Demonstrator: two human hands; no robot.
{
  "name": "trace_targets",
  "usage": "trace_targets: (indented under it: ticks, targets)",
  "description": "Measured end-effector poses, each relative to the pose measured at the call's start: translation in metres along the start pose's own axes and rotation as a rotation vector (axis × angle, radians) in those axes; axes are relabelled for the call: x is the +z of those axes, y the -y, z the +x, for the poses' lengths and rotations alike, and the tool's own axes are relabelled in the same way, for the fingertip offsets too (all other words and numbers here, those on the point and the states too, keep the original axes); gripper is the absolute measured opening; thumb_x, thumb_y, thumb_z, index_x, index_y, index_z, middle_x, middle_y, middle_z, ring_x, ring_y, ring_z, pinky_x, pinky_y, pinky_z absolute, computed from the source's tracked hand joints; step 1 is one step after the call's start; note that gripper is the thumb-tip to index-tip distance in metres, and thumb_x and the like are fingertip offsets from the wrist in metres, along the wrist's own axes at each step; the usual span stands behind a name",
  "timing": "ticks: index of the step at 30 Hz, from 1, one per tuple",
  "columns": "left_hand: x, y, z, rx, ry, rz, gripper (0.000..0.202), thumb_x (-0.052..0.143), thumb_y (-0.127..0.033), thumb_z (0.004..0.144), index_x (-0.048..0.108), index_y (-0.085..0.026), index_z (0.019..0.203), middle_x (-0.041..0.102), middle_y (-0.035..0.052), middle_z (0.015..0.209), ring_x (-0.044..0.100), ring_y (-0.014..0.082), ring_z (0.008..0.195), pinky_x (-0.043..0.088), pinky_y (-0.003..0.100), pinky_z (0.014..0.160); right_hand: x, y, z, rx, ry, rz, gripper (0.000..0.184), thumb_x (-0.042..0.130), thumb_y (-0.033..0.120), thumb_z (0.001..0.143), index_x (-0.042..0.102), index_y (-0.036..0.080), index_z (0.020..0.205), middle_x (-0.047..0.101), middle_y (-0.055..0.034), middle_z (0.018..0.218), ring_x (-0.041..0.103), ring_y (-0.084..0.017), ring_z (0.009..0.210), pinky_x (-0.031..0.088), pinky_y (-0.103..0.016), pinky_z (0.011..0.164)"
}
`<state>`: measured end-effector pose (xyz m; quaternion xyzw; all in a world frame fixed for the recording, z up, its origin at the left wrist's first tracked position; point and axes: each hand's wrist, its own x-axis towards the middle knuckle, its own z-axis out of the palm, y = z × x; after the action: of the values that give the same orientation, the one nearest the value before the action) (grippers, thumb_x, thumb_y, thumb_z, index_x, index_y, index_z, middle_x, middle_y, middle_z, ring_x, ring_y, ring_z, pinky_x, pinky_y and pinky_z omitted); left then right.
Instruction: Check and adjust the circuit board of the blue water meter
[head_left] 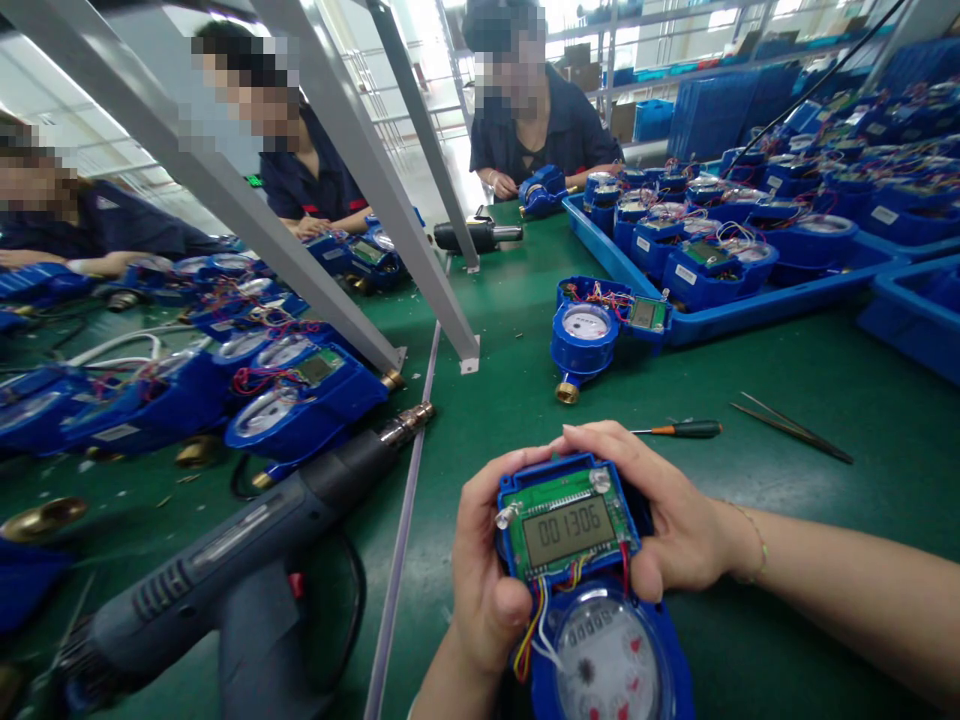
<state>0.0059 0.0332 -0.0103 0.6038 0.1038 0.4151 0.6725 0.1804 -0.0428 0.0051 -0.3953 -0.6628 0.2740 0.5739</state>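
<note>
A blue water meter [540,650] is held between my two hands near the bottom of the view, its dial facing up. At its far end sits an exposed green circuit board [517,520] with a lit-up digit display [568,530]. Coloured wires run from the board toward the dial. My left hand [484,560] wraps the left side, thumb by the wires. My right hand [667,510] closes around the right side, fingers over the far edge. Beyond them stands another opened water meter [586,335] with its board hanging out. A screwdriver [686,429] and tweezers [795,428] lie to the right.
A heat gun [247,540] lies at the left, beside a strip [405,520] along the green table [510,400]. Metal posts [375,180] rise from the table. Blue trays [720,320] hold many meters at the right. Several co-workers [540,120] sit across and left.
</note>
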Motion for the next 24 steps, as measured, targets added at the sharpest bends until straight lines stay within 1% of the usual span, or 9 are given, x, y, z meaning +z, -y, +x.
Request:
trace_targets:
  ticks: [6,10,12,14,16,17,19,21,24]
  targets:
    - [-0.004,0.008,-0.004,0.061,-0.042,0.095,0.079,0.056,-0.075,0.065,0.048,-0.025,0.126,0.054,0.0105,0.124,0.053,0.0356,0.115,0.044,0.054,0.097,0.0,0.002,-0.001,0.018,0.007,0.008,0.085,0.062,0.067,0.076,0.031,0.026,0.143,0.044,-0.009,0.13,0.043,-0.027,0.119,0.036,-0.041,0.103]
    - [-0.007,0.009,-0.005,0.046,-0.054,0.158,0.085,0.054,-0.079,0.058,0.047,-0.027,0.125,0.053,0.0105,0.122,0.055,0.0337,0.11,0.046,0.053,0.095,0.001,0.001,-0.002,0.046,0.016,0.016,0.084,0.061,0.067,0.077,0.03,0.027,0.144,0.042,-0.0083,0.131,0.042,-0.027,0.12,0.035,-0.039,0.103]
    - [-0.008,0.009,-0.004,0.061,-0.067,0.198,0.086,0.052,-0.081,0.056,0.047,-0.027,0.123,0.054,0.0094,0.118,0.056,0.0313,0.106,0.049,0.05,0.092,0.001,0.0,-0.003,0.053,0.022,0.015,0.082,0.058,0.068,0.078,0.03,0.027,0.144,0.041,-0.0082,0.132,0.041,-0.026,0.12,0.034,-0.038,0.104]
    - [-0.008,0.007,-0.002,0.12,-0.092,0.259,0.086,0.05,-0.083,0.052,0.05,-0.027,0.118,0.054,0.0076,0.112,0.057,0.0281,0.101,0.051,0.046,0.088,0.001,0.0,-0.003,0.05,0.026,0.01,0.081,0.054,0.07,0.079,0.031,0.026,0.143,0.04,-0.0086,0.132,0.04,-0.026,0.121,0.032,-0.037,0.104]
    - [-0.006,0.004,0.0,0.169,-0.122,0.306,0.084,0.05,-0.083,0.05,0.053,-0.027,0.113,0.055,0.0058,0.107,0.057,0.0249,0.097,0.053,0.042,0.085,0.001,0.0,-0.002,0.058,0.032,-0.001,0.08,0.051,0.071,0.08,0.033,0.024,0.143,0.04,-0.0093,0.132,0.039,-0.026,0.122,0.031,-0.037,0.105]
    - [-0.004,0.002,0.0,0.169,-0.136,0.308,0.081,0.051,-0.083,0.051,0.053,-0.027,0.11,0.055,0.0052,0.106,0.057,0.0237,0.097,0.053,0.04,0.085,0.001,0.001,-0.002,0.066,0.036,-0.005,0.079,0.051,0.071,0.081,0.034,0.024,0.143,0.04,-0.0096,0.132,0.039,-0.027,0.122,0.031,-0.037,0.106]
    - [0.0,-0.002,0.001,0.124,-0.144,0.268,0.076,0.055,-0.08,0.052,0.051,-0.028,0.108,0.056,0.0052,0.109,0.057,0.0238,0.101,0.052,0.041,0.088,0.0,0.002,0.001,0.08,0.048,-0.009,0.076,0.049,0.069,0.083,0.033,0.024,0.143,0.039,-0.01,0.133,0.038,-0.027,0.123,0.03,-0.038,0.106]
    - [0.003,-0.006,0.002,0.074,-0.126,0.22,0.075,0.065,-0.074,0.05,0.048,-0.029,0.108,0.055,0.007,0.119,0.055,0.0272,0.11,0.049,0.044,0.093,-0.003,0.003,0.004,0.074,0.069,-0.014,0.073,0.046,0.067,0.086,0.032,0.024,0.144,0.037,-0.0105,0.134,0.036,-0.027,0.124,0.029,-0.04,0.107]
    - [0.002,-0.011,0.004,0.044,-0.051,0.2,0.082,0.077,-0.064,0.044,0.047,-0.029,0.112,0.051,0.0098,0.132,0.053,0.0318,0.119,0.047,0.046,0.098,-0.007,0.004,0.009,0.053,0.124,-0.059,0.072,0.04,0.066,0.089,0.026,0.024,0.146,0.034,-0.0116,0.135,0.034,-0.028,0.126,0.028,-0.044,0.107]
